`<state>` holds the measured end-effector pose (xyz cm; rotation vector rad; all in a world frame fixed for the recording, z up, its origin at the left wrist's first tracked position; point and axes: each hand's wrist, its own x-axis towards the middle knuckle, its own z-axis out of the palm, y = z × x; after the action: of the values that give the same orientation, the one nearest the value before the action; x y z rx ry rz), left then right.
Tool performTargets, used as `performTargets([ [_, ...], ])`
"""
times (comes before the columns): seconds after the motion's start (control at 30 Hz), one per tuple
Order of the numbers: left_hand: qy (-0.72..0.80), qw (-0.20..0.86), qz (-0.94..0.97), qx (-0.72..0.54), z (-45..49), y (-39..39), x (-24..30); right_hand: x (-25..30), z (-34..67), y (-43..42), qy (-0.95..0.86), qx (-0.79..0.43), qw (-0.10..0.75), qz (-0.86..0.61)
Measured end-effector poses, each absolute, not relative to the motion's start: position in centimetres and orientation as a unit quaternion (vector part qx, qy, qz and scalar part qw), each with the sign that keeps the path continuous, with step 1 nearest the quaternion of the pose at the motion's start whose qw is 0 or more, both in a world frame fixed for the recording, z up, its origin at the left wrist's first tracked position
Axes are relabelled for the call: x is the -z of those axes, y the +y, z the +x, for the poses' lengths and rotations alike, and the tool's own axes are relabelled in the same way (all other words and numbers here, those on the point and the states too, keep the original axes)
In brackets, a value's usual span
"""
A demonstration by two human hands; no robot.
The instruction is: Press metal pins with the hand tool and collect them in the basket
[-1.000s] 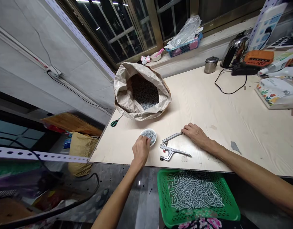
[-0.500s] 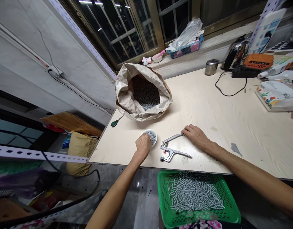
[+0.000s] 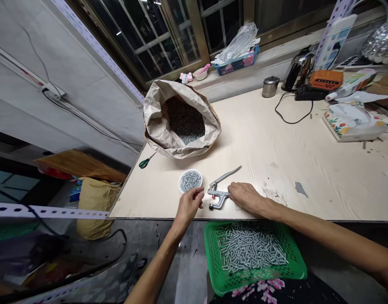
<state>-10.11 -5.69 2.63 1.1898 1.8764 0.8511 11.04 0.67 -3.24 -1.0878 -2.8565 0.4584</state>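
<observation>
The left hand point(image 3: 189, 204) and right hand point(image 3: 244, 197) are bare. So are the left forearm point(image 3: 159, 266) and right forearm point(image 3: 327, 240), uncovered along all of their length that shows. Both arms are slender, and knuckles and tendons stand out on the backs of the hands. The fingers point(image 3: 198, 195) are too small to show nails. At the lower edge is dark clothing point(image 3: 244, 291) printed with pink flowers and green leaves.

Paper sack point(image 3: 181, 120) beside scissors point(image 3: 146, 161), kettle point(image 3: 300, 69) near the window.
</observation>
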Motion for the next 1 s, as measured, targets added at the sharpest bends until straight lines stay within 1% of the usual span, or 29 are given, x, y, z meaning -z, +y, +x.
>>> performTargets([
  [0.17,0.715,0.45,0.357,-0.399,-9.4,-6.3,0.0,3.7,11.4,1.1,-0.874,-0.267,0.05,-0.403],
  [0.23,0.704,0.462,0.336,-0.421,-9.2,-6.0,0.7,3.6,11.6,1.0,-0.853,-0.288,0.056,-0.433],
  [0.43,0.686,0.458,0.345,-0.448,-7.9,-5.7,2.0,3.3,12.0,0.2,-0.852,-0.263,0.118,-0.436],
  [0.67,0.704,0.449,0.357,-0.418,-7.4,-5.8,2.4,4.1,12.4,-0.2,-0.861,-0.209,0.177,-0.428],
  [0.87,0.721,0.434,0.367,-0.396,-7.3,-5.7,2.4,4.5,12.6,-0.2,-0.859,-0.197,0.199,-0.428],
  [1.0,0.725,0.444,0.363,-0.381,-7.2,-5.5,2.4,4.3,12.6,-0.1,-0.862,-0.202,0.184,-0.427],
])
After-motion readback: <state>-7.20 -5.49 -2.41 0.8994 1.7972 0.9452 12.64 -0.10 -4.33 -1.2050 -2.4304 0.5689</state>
